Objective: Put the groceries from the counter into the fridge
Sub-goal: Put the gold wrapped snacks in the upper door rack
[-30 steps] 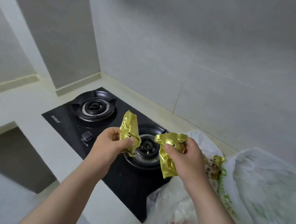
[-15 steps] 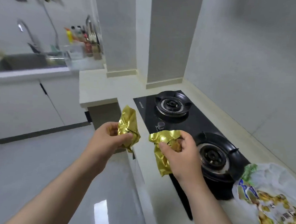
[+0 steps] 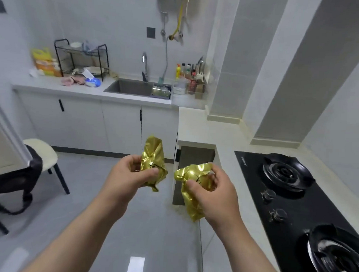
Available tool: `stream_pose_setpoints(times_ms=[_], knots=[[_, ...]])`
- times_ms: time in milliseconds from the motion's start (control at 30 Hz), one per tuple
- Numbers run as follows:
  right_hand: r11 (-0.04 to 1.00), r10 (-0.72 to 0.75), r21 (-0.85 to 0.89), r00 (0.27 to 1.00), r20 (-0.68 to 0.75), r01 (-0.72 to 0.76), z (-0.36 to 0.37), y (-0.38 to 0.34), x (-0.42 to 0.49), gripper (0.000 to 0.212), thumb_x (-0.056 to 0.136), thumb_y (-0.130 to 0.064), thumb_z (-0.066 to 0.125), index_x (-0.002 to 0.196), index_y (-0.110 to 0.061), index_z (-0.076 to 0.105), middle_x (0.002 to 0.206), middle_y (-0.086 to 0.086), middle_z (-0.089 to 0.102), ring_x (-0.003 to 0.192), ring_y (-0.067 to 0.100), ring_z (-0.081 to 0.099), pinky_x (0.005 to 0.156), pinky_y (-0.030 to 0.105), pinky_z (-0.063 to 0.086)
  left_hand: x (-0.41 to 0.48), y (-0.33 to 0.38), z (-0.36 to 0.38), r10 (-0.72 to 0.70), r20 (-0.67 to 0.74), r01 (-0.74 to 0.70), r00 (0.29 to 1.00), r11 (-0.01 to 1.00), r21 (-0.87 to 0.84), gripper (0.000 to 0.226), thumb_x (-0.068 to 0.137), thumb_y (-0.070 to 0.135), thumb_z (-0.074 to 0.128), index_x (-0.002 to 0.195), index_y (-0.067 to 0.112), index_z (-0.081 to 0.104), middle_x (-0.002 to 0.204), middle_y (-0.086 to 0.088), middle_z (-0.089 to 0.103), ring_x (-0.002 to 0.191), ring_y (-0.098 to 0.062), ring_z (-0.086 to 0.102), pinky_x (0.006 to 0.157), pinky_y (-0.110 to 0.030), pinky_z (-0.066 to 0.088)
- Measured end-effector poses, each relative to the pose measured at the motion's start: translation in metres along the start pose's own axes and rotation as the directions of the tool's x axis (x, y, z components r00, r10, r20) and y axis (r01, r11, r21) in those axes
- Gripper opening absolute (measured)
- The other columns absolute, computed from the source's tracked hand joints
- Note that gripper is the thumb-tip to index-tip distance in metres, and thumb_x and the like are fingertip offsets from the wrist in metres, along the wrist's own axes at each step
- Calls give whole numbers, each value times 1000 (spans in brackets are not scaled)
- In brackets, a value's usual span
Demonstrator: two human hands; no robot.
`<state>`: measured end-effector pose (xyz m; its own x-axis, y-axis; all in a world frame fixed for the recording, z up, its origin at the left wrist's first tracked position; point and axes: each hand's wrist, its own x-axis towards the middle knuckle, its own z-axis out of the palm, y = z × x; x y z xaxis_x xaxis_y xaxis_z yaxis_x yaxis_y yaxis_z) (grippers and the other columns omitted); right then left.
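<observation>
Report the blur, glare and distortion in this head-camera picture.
Head view: the wide-angle lens bows the pillar; a bright light patch glares on the glossy floor; the near burner and wall hoses look motion-smeared; the left gold packet and right gold packet, gripped by the left hand and right hand, glint yet read fairly sharp.

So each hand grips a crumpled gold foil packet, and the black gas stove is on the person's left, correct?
Not quite. The head view shows the gas stove on the person's right, not the left. The rest stands: the left hand grips the left packet and the right hand grips the right packet, both crumpled gold foil.
</observation>
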<state>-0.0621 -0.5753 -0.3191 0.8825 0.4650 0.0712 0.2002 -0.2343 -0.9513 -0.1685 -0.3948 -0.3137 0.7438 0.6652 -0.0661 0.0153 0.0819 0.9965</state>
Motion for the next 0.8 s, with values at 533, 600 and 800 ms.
stream_pose_setpoints(times_ms=[533,600,800], knots=[[993,-103,80,964,245,86,201,-94,-19,64,77,-29,82,128,-38,44,113,-17,55,100,1,58,74,13,49,-27,25,-219,111,-277,-138,954,987,-83,30,80,7,76,108,11,66,95,-9,75,86,-20,73,63,-21,54],[990,-117,107,954,275,91,224,-105,-23,65,75,-29,83,126,-38,45,114,-12,59,100,4,61,74,17,54,-33,27,-243,124,-312,-152,942,986,-66,36,74,12,79,108,13,67,96,-9,75,92,-25,72,72,-31,55],[981,-183,125,909,373,146,282,-127,-26,61,74,-29,84,119,-41,46,108,-16,60,95,2,61,76,20,54,-51,32,-296,167,-438,-197,883,980,-24,41,71,15,77,111,14,68,97,-9,75,93,-28,71,74,-37,57]])
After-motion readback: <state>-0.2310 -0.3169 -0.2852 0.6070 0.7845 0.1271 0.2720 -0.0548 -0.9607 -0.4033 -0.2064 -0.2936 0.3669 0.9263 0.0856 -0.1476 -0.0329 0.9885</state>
